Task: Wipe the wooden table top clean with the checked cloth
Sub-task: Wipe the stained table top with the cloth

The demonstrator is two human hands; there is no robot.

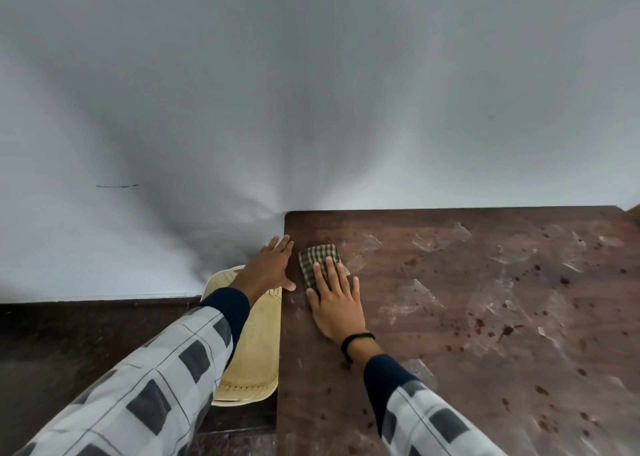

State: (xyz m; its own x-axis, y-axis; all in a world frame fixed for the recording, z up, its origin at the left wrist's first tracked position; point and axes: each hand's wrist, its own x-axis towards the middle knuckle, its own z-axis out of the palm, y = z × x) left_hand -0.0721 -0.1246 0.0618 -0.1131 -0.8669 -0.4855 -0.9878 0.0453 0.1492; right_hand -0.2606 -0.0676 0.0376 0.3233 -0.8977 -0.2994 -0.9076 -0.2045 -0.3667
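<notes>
The dark wooden table top [467, 317] fills the right half of the view, marked with pale smears and dark spots. A folded green-and-white checked cloth [317, 261] lies near the table's far left corner. My right hand [336, 303] presses flat on the cloth's near part, fingers spread over it. My left hand [270, 265] rests flat along the table's left edge, just left of the cloth, fingers extended and holding nothing.
A cream plastic chair seat [252, 351] stands against the table's left side, under my left forearm. A plain white wall [311, 91] runs directly behind the table. Dark floor [86, 334] lies to the left.
</notes>
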